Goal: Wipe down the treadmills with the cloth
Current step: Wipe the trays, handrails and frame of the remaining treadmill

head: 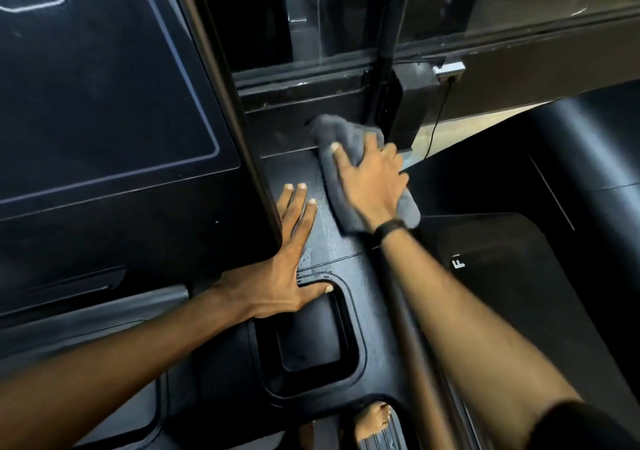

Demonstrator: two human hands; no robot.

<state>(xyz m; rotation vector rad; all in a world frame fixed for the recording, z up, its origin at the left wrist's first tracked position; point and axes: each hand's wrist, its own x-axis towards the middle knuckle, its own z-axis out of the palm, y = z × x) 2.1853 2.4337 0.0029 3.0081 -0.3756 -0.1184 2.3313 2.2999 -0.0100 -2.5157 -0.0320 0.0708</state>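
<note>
The fingers (349, 159) of the right hand (372, 183) are curled over a grey cloth (337, 134), which is pressed against the black treadmill console (346, 252), near its far edge. The left hand (284, 276) is laid flat on the console beside the cloth, fingers straight and grasping nothing, its thumb at the rim of a recessed tray (356, 349). A dark screen (104, 86) is seen at left, and a black band (389, 226) on the right wrist.
</note>
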